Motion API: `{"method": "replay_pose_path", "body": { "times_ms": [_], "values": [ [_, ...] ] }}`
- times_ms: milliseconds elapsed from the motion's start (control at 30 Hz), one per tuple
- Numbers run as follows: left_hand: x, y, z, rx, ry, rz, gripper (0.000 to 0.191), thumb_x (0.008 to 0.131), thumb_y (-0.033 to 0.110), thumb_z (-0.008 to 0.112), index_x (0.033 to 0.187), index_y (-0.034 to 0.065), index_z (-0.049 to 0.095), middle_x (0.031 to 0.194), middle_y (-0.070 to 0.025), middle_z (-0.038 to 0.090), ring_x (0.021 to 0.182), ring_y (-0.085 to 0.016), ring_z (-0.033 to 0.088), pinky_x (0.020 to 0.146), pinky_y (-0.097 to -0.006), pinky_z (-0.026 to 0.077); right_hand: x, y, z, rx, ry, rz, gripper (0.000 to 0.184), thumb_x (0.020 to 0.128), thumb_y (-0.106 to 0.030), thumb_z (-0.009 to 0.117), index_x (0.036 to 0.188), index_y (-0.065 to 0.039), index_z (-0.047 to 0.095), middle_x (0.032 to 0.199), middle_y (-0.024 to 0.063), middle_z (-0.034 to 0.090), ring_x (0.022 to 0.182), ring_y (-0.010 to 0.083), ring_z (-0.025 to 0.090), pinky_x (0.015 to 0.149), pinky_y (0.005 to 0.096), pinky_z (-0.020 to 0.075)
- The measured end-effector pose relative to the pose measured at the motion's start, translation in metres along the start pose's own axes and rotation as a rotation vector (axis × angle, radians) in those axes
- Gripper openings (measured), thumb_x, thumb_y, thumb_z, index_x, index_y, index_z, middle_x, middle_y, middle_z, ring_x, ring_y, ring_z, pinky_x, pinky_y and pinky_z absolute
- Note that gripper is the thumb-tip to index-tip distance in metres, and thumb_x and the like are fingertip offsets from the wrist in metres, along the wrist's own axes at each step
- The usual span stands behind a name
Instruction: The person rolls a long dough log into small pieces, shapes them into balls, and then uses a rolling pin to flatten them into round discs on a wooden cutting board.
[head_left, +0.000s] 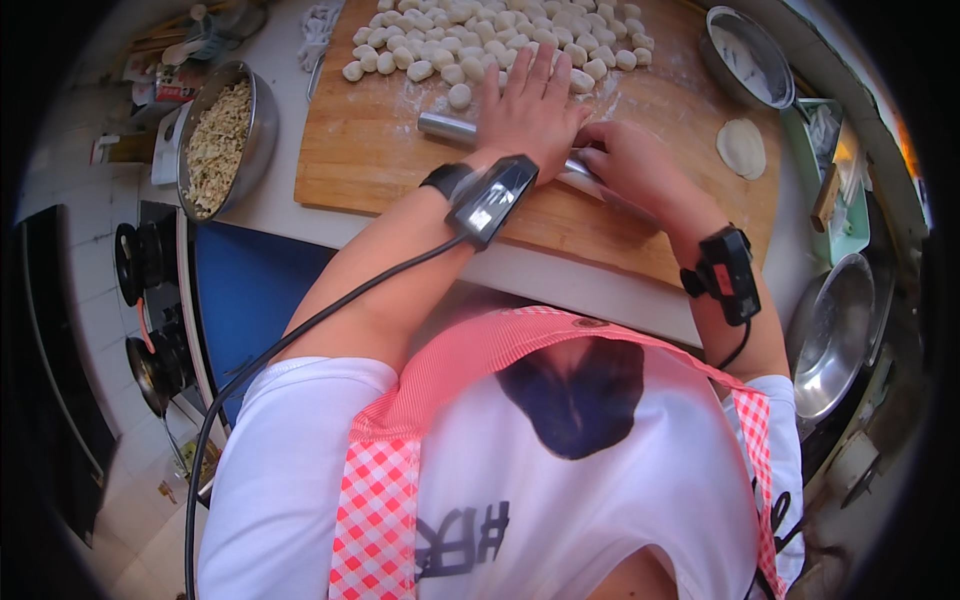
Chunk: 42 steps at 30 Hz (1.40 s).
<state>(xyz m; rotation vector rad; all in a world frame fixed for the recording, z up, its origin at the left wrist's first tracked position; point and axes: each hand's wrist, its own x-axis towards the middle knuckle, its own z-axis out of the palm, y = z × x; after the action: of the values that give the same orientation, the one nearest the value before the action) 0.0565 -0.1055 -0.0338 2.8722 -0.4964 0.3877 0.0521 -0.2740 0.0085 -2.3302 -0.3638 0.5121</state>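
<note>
A metal rolling pin (448, 127) lies at a slant on the floured wooden board (360, 161). My left hand (529, 112) rests palm down across the pin, fingers stretched forward and slightly apart. Beside it, my right hand (634, 161) is curled low over the pin, its thumb and fingers close to my left thumb. Whatever is under or between those right fingers is hidden. Beyond my left fingertips sits a crowd of small dough pieces (480, 37), with one piece (460, 96) nearest the pin. A flat round dough wrapper (741, 148) lies near the board's right edge.
On the left stands a metal bowl (262, 142) of chopped filling (219, 146). A pan of white powder (742, 64), a green tray (855, 225) with a wooden-handled tool (826, 196), and a steel basin (832, 337) line the right. A black cable (330, 300) runs along my left arm.
</note>
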Motion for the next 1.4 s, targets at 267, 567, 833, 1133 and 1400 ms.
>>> {"method": "replay_pose_path", "body": {
  "times_ms": [267, 567, 833, 1133, 1400],
  "values": [
    [-0.093, 0.003, -0.064, -0.036, -0.336, 0.058, 0.062, 0.095, 0.039, 0.050, 0.149, 0.0110, 0.034, 0.155, -0.0153, 0.031, 0.142, -0.038, 0.028, 0.116, -0.0558, 0.015, -0.016, 0.022, 0.011, 0.515, -0.016, 0.219, 0.030, 0.081, -0.012, 0.063, 0.109, -0.003, 0.067, 0.086, 0.0154, 0.071, 0.082, 0.0287, 0.068, 0.075, 0.0392, 0.0524],
    [-0.021, 0.008, -0.025, -0.045, -0.129, -0.027, 0.061, 0.097, 0.041, 0.046, 0.150, 0.0137, 0.032, 0.157, -0.0135, 0.027, 0.144, -0.033, 0.027, 0.113, -0.0623, 0.015, -0.008, 0.012, 0.000, -0.048, 0.038, 0.011, 0.027, 0.080, -0.016, 0.063, 0.102, -0.003, 0.070, 0.090, 0.0184, 0.070, 0.083, 0.0291, 0.069, 0.076, 0.0394, 0.0525],
    [-0.064, 0.011, -0.039, 0.068, -0.319, 0.000, 0.056, 0.098, 0.041, 0.043, 0.149, 0.0189, 0.035, 0.159, -0.0079, 0.023, 0.146, -0.034, 0.022, 0.109, -0.0700, 0.012, -0.032, 0.028, 0.012, 0.398, 0.064, 0.134, 0.029, 0.083, -0.016, 0.063, 0.109, -0.002, 0.067, 0.078, 0.0124, 0.070, 0.072, 0.0205, 0.067, 0.067, 0.0335, 0.0526],
    [-0.031, 0.015, -0.026, -0.027, -0.104, -0.045, 0.058, 0.096, 0.039, 0.046, 0.148, 0.0157, 0.036, 0.158, -0.0134, 0.026, 0.145, -0.033, 0.025, 0.114, -0.0606, 0.011, -0.014, 0.011, -0.005, -0.143, 0.042, -0.027, 0.021, 0.086, -0.016, 0.060, 0.101, -0.006, 0.071, 0.080, 0.0147, 0.070, 0.078, 0.0248, 0.069, 0.072, 0.0349, 0.0531],
    [-0.121, -0.020, -0.040, -0.218, -0.126, 0.147, 0.060, 0.070, 0.031, 0.080, 0.121, 0.0153, 0.052, 0.136, -0.0040, 0.053, 0.134, -0.026, 0.040, 0.108, -0.0504, 0.020, -0.067, 0.063, -0.052, 0.253, 0.639, 0.087, 0.013, 0.091, -0.015, 0.063, 0.097, -0.005, 0.067, 0.089, 0.0175, 0.068, 0.083, 0.0337, 0.065, 0.073, 0.0335, 0.0520]
  ]
}}
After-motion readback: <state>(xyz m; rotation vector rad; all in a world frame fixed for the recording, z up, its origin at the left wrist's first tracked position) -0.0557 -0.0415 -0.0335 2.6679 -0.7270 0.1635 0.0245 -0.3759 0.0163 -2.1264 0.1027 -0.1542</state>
